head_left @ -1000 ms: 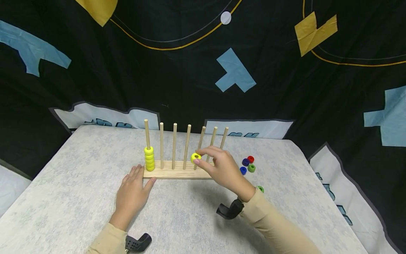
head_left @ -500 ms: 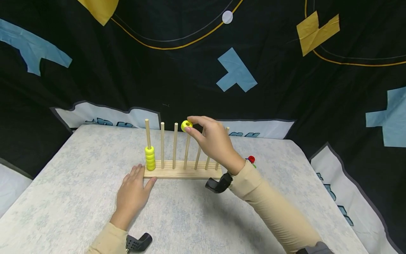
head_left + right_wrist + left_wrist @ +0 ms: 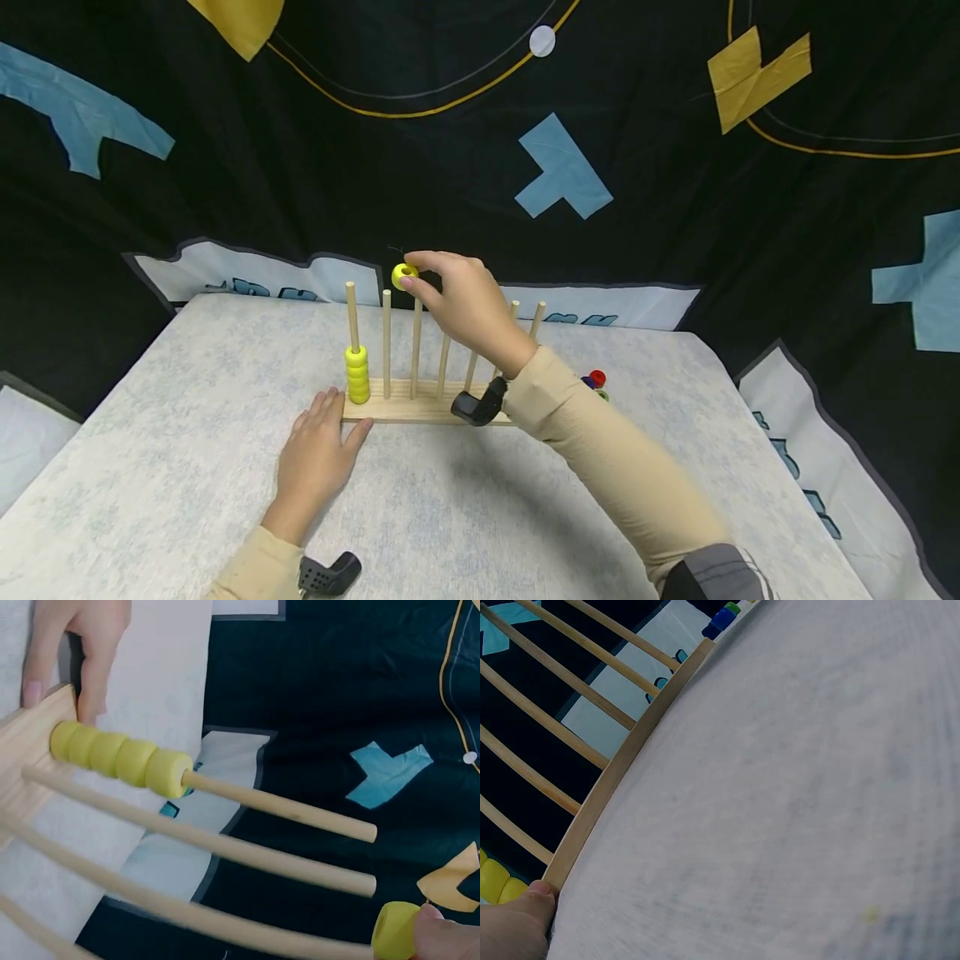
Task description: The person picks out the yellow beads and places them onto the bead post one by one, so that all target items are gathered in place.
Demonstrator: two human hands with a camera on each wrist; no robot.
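A wooden peg rack (image 3: 405, 408) with a row of upright pegs stands on the table. Several yellow beads (image 3: 357, 377) are stacked on its leftmost peg, whose upper part is bare. My right hand (image 3: 468, 302) pinches another yellow bead (image 3: 401, 276) between thumb and fingers, hole visible, near the tops of the second and third pegs from the left. In the right wrist view this bead (image 3: 394, 930) is beside a peg tip. My left hand (image 3: 311, 458) rests at the rack's left end, fingers extended, its thumb (image 3: 538, 892) touching the base's front edge.
Red (image 3: 597, 378), blue and green beads lie on the table right of the rack, partly hidden by my right arm. A black curtain (image 3: 420, 183) with coloured patches hangs behind the table (image 3: 187, 442).
My right hand has carried the yellow bead up and to the left, from in front of the right-hand pegs to above the left part of the rack. My left hand has stayed put.
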